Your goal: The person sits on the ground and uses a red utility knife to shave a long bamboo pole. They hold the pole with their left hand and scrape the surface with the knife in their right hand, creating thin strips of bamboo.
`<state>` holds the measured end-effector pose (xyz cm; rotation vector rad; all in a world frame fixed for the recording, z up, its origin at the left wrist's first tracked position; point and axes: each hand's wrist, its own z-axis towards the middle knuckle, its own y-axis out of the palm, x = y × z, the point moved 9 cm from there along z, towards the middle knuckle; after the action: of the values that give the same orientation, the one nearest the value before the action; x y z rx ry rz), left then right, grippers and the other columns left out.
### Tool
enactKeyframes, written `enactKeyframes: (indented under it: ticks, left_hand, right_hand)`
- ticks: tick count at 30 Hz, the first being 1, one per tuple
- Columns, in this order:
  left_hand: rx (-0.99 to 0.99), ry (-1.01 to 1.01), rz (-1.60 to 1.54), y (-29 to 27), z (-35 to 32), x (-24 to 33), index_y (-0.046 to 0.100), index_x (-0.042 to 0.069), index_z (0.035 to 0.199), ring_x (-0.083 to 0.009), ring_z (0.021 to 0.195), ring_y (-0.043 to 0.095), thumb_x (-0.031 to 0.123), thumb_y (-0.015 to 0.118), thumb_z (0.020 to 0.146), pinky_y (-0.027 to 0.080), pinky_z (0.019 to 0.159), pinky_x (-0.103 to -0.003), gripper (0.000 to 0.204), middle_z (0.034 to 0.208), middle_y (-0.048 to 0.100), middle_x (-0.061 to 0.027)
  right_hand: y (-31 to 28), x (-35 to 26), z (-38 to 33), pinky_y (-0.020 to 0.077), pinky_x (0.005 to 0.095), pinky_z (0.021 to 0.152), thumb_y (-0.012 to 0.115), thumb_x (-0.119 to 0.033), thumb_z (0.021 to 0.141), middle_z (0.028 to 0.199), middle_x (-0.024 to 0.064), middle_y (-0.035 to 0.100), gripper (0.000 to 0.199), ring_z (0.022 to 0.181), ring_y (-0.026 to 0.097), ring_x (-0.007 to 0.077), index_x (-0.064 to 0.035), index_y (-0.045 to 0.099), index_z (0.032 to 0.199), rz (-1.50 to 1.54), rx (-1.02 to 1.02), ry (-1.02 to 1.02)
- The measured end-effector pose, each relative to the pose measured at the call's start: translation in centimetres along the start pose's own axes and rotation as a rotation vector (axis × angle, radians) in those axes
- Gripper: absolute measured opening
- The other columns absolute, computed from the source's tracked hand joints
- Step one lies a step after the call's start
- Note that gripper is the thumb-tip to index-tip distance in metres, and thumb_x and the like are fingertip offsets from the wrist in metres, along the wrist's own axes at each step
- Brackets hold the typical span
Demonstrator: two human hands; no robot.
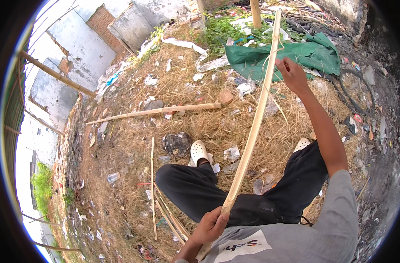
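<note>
Gripping the near end of a long pale bamboo strip (252, 131), the left hand (211, 225) is closed around it just above the lap, while the right hand (292, 74) reaches far out with its fingers curled about the strip's upper length. The strip runs from the lap up and away over the straw-covered ground (121, 144), bowing slightly between the two holds. It looks light and springy rather than rigid, thin enough to flex and whip, with split edges that could be sharp and shed fibres; a loose sliver hangs from it near the right hand. Holding it at two points well apart seems the steadiest way to control it.

Thinner split strips (152, 188) lie beside the left knee, and a thicker bamboo pole (156, 111) rests farther out on the straw. A green tarpaulin (313, 55) lies beyond the right hand. Open room is widest ahead and leftward; walls and rubble close the far edge.
</note>
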<state>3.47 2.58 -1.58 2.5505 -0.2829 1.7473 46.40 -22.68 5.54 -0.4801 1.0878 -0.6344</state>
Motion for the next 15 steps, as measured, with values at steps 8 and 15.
enactKeyframes:
  ticks: [8,15]
  left_hand:
    - [-0.036,0.045,-0.124,0.3,-1.1,-0.3,0.049,0.004,0.088,-0.0020,0.047,0.038,0.029,0.040,0.106,0.029,0.043,-0.020,0.031,0.057,0.044,0.0052]
    - [-0.117,-0.058,-0.165,0.7,-1.6,-2.1,0.049,0.006,0.089,-0.0021,0.056,0.037,0.032,0.042,0.105,0.031,0.049,-0.022,0.032,0.063,0.042,0.0066]
  right_hand:
    - [-1.7,2.5,1.2,0.0367,0.0418,0.056,0.043,-0.070,0.091,0.056,0.0119,0.046,0.072,0.056,0.048,0.0289,-0.0030,0.049,0.066,-0.070,0.132,-0.006]
    - [-0.7,3.5,1.9,0.0362,0.0419,0.056,0.043,-0.068,0.092,0.056,0.0117,0.045,0.070,0.056,0.048,0.0297,-0.0027,0.050,0.067,-0.019,0.083,-0.041]
